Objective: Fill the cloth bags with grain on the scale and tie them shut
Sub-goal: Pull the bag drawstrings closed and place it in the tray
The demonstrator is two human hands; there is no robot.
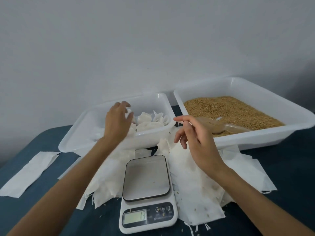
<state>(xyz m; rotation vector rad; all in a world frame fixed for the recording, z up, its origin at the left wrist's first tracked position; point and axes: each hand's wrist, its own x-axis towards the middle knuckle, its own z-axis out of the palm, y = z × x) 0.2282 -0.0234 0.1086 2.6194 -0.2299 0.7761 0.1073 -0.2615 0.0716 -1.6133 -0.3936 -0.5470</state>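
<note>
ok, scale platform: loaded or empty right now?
Empty. The scale has no bag on its platform, only a speck or two of grain. Its display is lit, and it seems to read 13.

Makeshift packing station, plain room: bare white wall [153, 40], dark blue cloth-covered table [281, 154], white plastic trays [255, 140], white digital kitchen scale [148, 218].

Left hand [117, 120] reaches over the tied bags [150, 120] at eleven o'clock of the scale [147, 189], perhaps touching one.
</note>
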